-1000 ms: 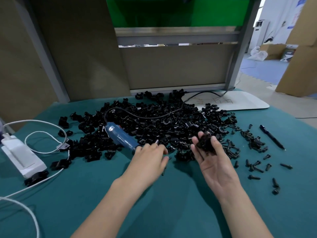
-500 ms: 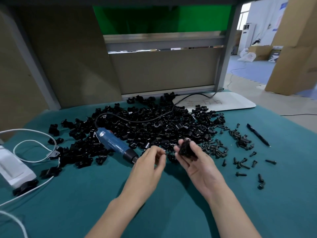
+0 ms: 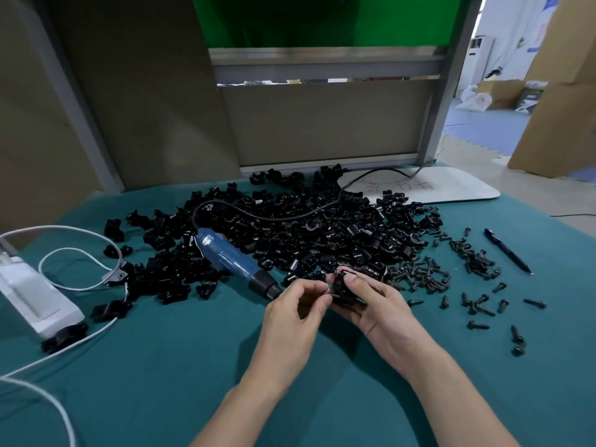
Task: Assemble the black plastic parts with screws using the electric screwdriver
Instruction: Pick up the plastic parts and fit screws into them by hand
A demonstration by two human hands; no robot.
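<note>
Both hands meet low centre over the teal counter (image 3: pixel 167 366), just in front of the parts heap. Right hand (image 3: pixel 377 309) is curled round one black plastic part (image 3: pixel 344 289), thumb on top and fingers under it, lifted off the cloth. Left hand (image 3: pixel 295 316) has its fingertips pressed together, pinching a small screw (image 3: pixel 328 293) right at the part's left face — too small to tell if it is seated. The blue electric screwdriver (image 3: pixel 230 261) lies unheld on the counter at the heap's near-left edge, with its black nose pointing at the left hand and nearly touching it. Its black cord (image 3: pixel 290 217) loops back over the heap. The pile of black plastic parts (image 3: pixel 322 233) spreads across mid-counter. Loose screws (image 3: pixel 419 275) bunch at the pile's right edge, with more scattered further right. A dark pen (image 3: pixel 508 251) lies beyond them, well apart from the hands. A white board (image 3: pixel 445 188) sits at the back right. On the far left are a white power adapter (image 3: pixel 35 298) and a white cable (image 3: pixel 80 253) — a few stray black parts lie beside them.
</note>
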